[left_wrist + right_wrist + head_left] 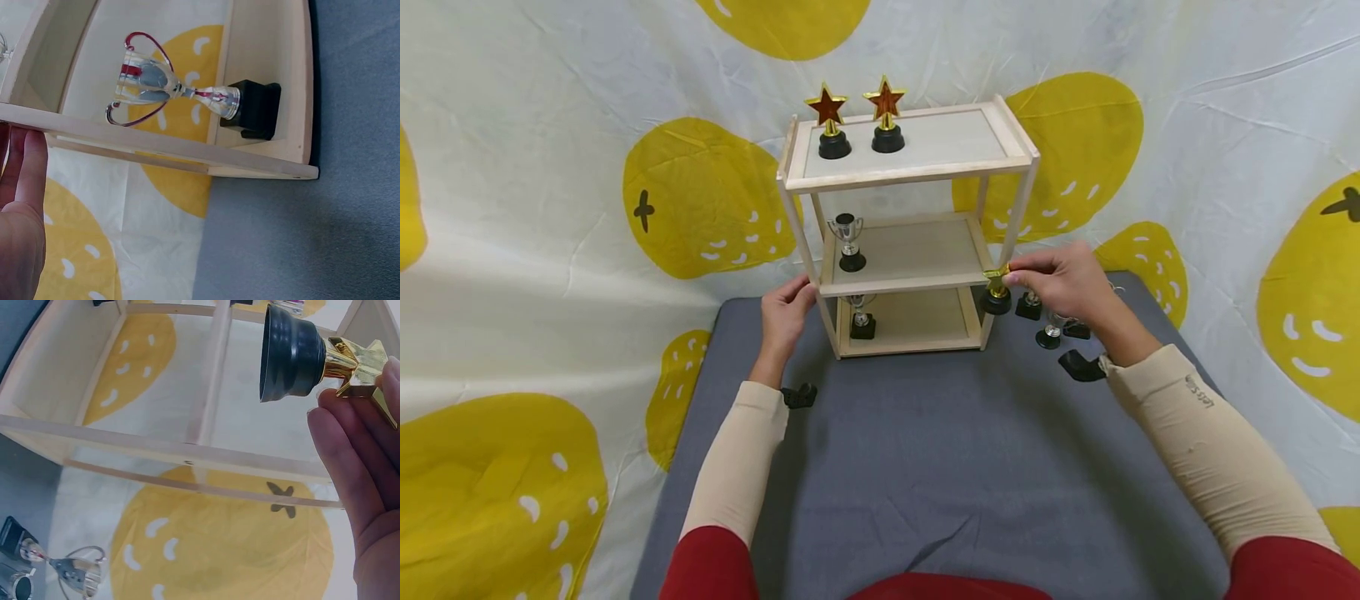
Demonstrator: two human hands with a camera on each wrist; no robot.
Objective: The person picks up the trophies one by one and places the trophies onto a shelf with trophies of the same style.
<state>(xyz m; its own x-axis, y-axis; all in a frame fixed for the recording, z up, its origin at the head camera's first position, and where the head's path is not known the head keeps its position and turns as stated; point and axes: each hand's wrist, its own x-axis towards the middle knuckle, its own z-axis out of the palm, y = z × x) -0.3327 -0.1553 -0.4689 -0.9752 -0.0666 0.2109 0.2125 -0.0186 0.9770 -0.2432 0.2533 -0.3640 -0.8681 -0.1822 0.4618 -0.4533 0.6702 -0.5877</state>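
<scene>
My right hand (1060, 283) pinches a star trophy (294, 359) by its gold star, black base hanging below, in front of the right post of a wooden shelf (910, 287). In the right wrist view the trophy lies sideways across the frame, with the fingers (350, 444) at the star. My left hand (786, 321) grips the shelf's left front post near the middle tier; part of the fingers is hidden behind the wood in the left wrist view. Near that hand, a silver cup trophy (150, 81) with a square black base stands on the bottom tier.
Two star trophies (887, 117) stand on the top tier, left of centre. Another silver cup (847, 237) is at the middle tier's left. Several cup trophies (1051, 329) stand on the grey-covered table (910, 467) right of the shelf, partly behind my right hand. A patterned cloth hangs behind.
</scene>
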